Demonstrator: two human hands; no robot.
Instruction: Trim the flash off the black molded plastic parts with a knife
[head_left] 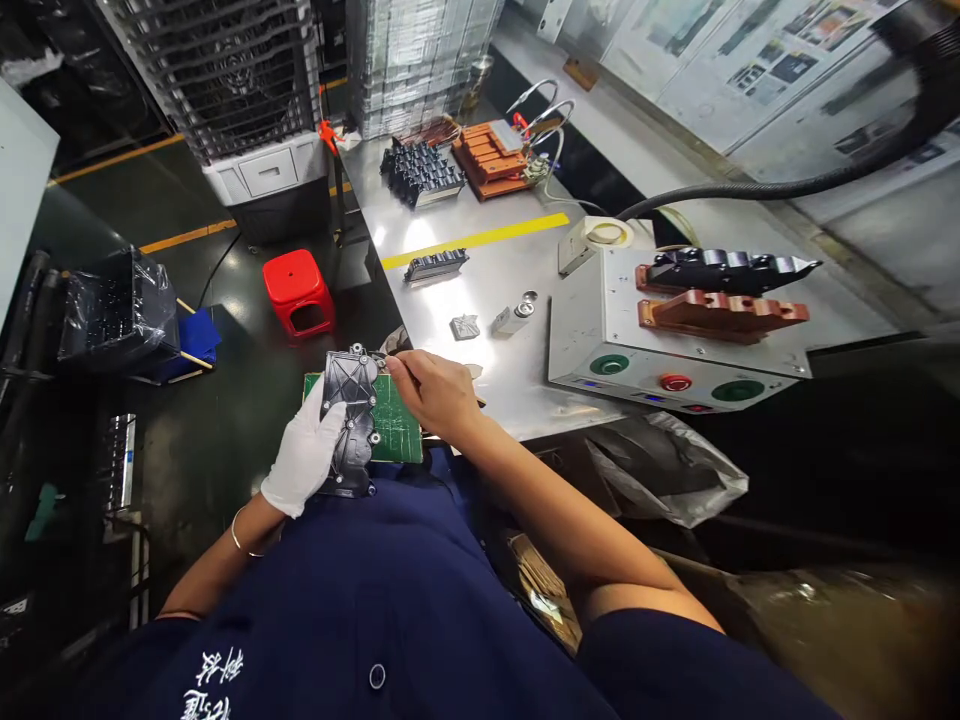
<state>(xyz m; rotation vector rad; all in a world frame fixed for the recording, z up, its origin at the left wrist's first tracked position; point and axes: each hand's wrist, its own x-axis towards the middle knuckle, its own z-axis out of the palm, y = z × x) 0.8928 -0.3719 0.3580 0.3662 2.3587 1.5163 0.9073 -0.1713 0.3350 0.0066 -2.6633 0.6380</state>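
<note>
My left hand (306, 455), in a white glove, grips a black moulded plastic part (350, 412) with ribs and round holes, held upright over a green cutting mat (397, 430) at the near edge of the steel table (480, 290). My bare right hand (435, 392) is closed in a pinch at the part's upper right corner. What it pinches is too small to make out.
A grey control box (592, 330) with green and red buttons carries a copper fixture (720, 313) and a black part (724, 270). Small metal pieces (514, 318), another black part (435, 266), stacked black parts (420, 172), a tape roll (607, 232), a red stool (298, 290) and a plastic bag (660, 465) are around.
</note>
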